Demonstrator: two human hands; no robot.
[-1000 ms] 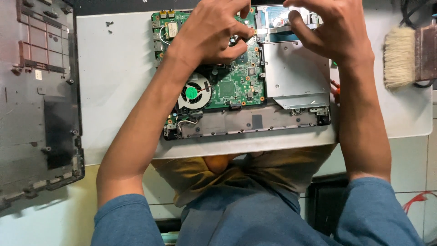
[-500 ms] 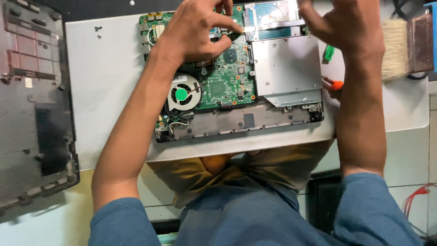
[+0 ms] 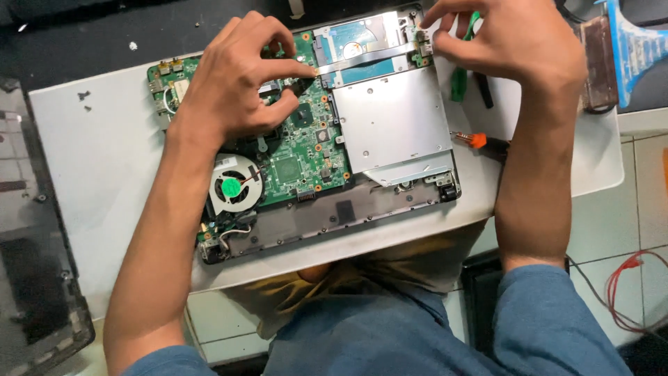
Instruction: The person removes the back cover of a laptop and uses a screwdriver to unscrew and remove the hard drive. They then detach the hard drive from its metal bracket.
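1. White table (image 3: 104,160), a flat top with rounded corners, over a tiled floor (image 3: 626,209).
2. Opened laptop (image 3: 313,174) lies flat mid-table, its green board and fan facing up.
3. Dark laptop cover (image 3: 31,278) lies at the table's left edge.
4. Orange-handled screwdriver (image 3: 480,141) lies just right of the laptop.
5. Green tool (image 3: 459,80) lies near the far right corner.
6. Small screws (image 3: 83,97) lie on the far left part.

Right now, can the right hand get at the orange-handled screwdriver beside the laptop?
Probably yes. The orange-handled screwdriver lies uncovered on the white board, just below the right hand, with nothing between them. But that hand is pinching at the laptop's top right corner and must let go first.
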